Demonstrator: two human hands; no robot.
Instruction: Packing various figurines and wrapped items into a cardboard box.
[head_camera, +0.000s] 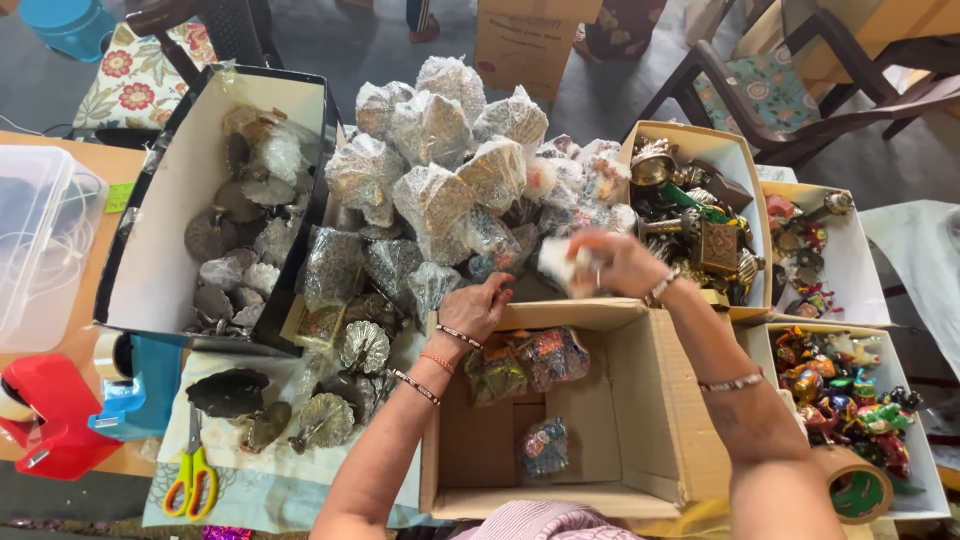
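Both arms reach forward, bangles at the wrists; left hand (476, 306) curls palm-down, right hand (618, 262), blurred, closes its fingers just beyond.

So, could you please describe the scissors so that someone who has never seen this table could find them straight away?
Start at the large black box with the white lining, left of the wrapped pile. Below it lies a pale cloth with dark metal peacock-shaped pieces on it. The scissors lie at its left edge, blades pointing up, beside the blue tape dispenser; their yellow-green handles with orange trim are unlike anything nearby.
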